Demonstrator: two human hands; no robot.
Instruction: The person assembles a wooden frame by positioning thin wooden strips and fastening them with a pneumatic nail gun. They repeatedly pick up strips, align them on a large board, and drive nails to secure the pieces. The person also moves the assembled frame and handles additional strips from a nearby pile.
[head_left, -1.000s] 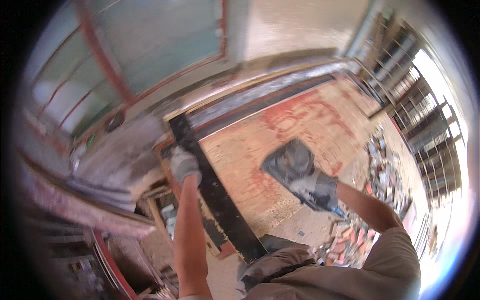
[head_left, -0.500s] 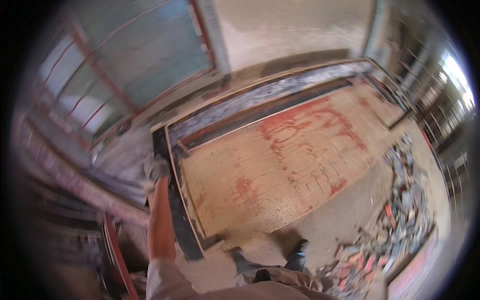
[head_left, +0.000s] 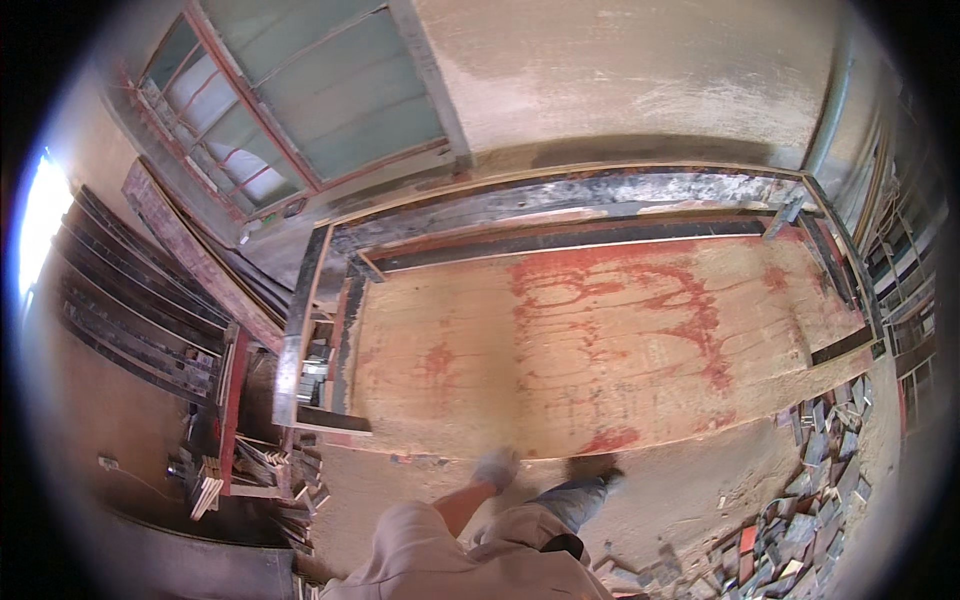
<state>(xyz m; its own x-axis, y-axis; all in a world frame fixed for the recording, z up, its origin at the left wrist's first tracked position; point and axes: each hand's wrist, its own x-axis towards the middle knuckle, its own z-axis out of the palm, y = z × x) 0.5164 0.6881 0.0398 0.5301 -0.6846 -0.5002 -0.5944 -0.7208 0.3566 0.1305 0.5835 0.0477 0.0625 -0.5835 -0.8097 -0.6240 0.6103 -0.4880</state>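
My left hand [head_left: 497, 468], in a pale grey glove, hangs low in front of my body beside the near edge of a large plywood sheet [head_left: 450, 320]. Its fingers are too small and smeared to tell whether they are open or closed, and no held thing shows. Red stains and drips mark the tan sheet. Dark-faced planks [head_left: 560, 236] frame its back, with an upright dark board [head_left: 297, 345] along the left and a short plank [head_left: 335, 421] at the near left corner. My right hand is out of sight.
A pile of wood offcuts [head_left: 790, 540] covers the floor at the right. At the left, long dark planks [head_left: 140, 300] are stacked beside a red-edged post [head_left: 232, 410]. A barred window [head_left: 330, 90] and a plastered wall [head_left: 640, 70] stand behind. My foot [head_left: 610, 475] is near the sheet.
My left hand has left the dark board on the left and come down near my body, at the sheet's front edge. The view has turned leftward, showing more of the stacked planks.
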